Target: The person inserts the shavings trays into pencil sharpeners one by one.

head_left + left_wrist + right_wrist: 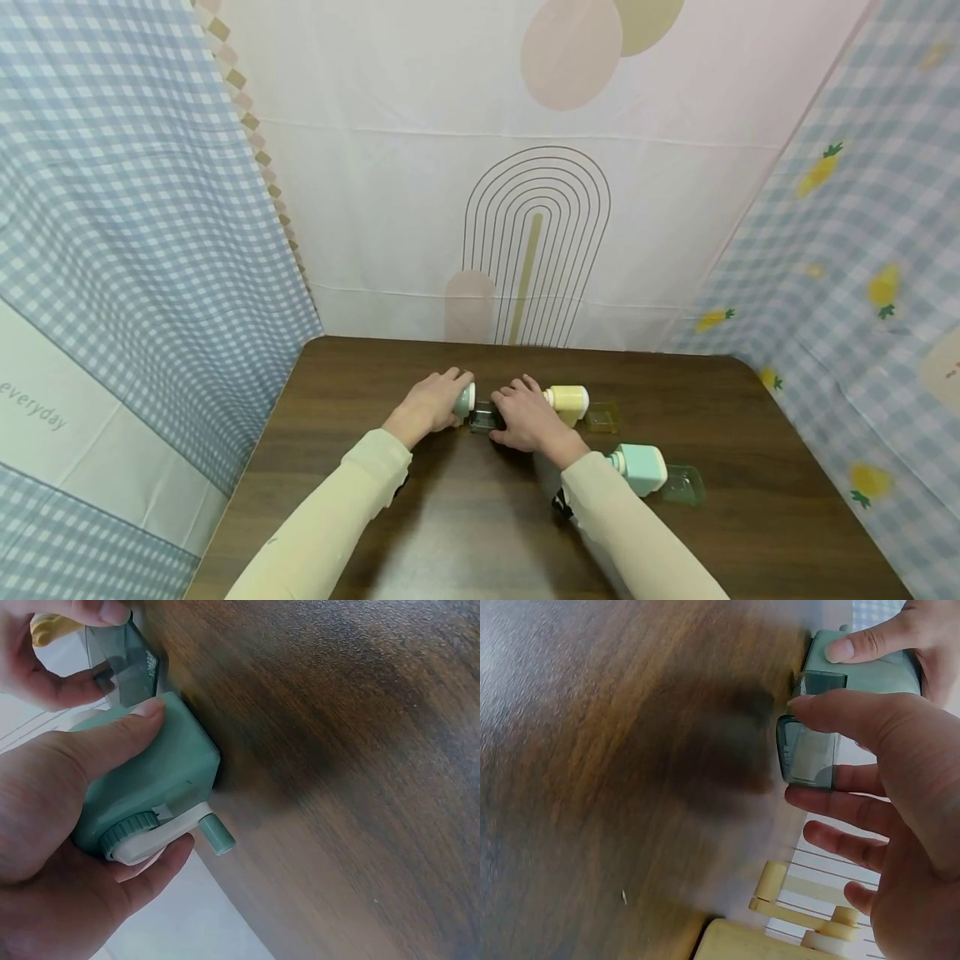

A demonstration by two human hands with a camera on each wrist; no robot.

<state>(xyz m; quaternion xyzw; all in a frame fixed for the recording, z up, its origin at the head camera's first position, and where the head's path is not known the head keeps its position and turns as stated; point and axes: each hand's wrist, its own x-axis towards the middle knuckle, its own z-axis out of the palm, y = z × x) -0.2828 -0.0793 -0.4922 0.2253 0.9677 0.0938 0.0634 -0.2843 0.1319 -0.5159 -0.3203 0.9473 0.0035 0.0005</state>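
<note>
On table | left hand [431,404] grips green sharpener [150,791] | right hand [528,417] pinches its drawer [808,754]

Dark wooden worktop [465,533]

On it lie a green sharpener [465,402], a yellow sharpener [567,403] and a mint sharpener [640,468], the last two each beside a clear drawer.

"everyday" on left cloth panel [45,412] (grey lettering).

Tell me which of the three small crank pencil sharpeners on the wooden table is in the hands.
The grey-green sharpener, farthest left; the yellow sharpener and mint sharpener lie untouched.
</note>
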